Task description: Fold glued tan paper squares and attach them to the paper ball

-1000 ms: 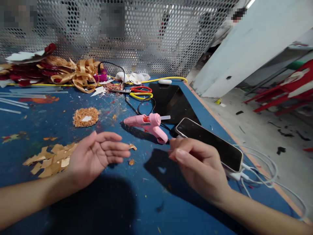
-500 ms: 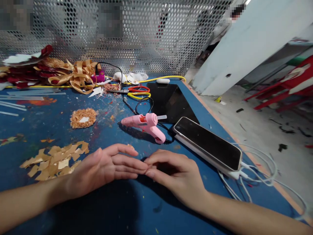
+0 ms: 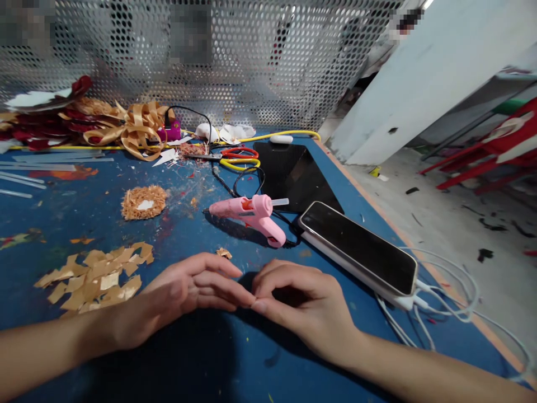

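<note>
My left hand (image 3: 188, 288) is open, its fingers stretched out side by side toward the right, palm partly showing. My right hand (image 3: 304, 305) is closed in a pinch, thumb and forefinger meeting at the tip of one of my left fingers; anything between them is too small to see. A small tan scrap (image 3: 224, 253) lies just beyond my left fingers. To the left are cut tan ribbon pieces (image 3: 98, 277) in a loose pile. Beyond my hands a pink glue gun (image 3: 251, 212) lies on its side with a clear glue stick in it.
On the blue table (image 3: 268, 369) lie a round frayed tan piece (image 3: 144, 202), scissors (image 3: 239, 158), a black tablet (image 3: 297, 173) and a phone (image 3: 361, 240) with white cables. Tan ribbon loops (image 3: 140, 129) and glue sticks (image 3: 37, 167) sit left, near a perforated metal screen (image 3: 260, 67).
My left fingers have curled slightly and tilted, uncovering the small tan scrap. My right hand keeps its pinch at the left fingertips. The other things stay in place.
</note>
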`<state>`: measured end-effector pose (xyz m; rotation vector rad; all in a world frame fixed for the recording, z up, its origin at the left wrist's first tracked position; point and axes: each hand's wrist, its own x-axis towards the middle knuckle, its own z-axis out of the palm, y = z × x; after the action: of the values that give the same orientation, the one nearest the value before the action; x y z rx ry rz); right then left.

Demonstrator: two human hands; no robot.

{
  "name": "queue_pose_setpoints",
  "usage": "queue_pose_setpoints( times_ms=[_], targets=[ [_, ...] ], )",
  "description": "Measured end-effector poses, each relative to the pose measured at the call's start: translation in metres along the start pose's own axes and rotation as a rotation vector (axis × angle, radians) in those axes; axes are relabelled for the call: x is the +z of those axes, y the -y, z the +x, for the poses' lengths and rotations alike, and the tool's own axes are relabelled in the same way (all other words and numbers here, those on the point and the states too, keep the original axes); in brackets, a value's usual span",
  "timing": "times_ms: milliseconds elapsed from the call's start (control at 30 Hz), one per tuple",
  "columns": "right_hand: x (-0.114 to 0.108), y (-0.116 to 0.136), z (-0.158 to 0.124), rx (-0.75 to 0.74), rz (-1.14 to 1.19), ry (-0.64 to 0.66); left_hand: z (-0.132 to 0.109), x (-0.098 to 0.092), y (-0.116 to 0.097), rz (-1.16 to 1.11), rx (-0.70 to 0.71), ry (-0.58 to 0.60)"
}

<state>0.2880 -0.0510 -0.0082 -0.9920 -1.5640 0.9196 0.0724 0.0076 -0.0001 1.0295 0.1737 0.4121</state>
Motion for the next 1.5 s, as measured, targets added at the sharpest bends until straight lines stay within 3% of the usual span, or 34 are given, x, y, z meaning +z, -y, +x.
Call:
queue_pose_setpoints(
  times_ms=[433,767,1500],
  targets=[
    [-0.0016,0.0010,-0.0016,-0.040,-0.079,0.012,-0.0038,0.0039,-0.0038,0.307,0.072,0.042],
    [-0.0015,0.0000,-0.0027,-0.057,-0.096,-0.016,-0.0040,0.0039,-0.0042,0.337,0.058,0.039],
    [-0.0024,0.0044,0.0003,-0.076,-0.156,0.056,-0.0053,0.0054,-0.0053,0.474,0.079,0.041]
  ],
)
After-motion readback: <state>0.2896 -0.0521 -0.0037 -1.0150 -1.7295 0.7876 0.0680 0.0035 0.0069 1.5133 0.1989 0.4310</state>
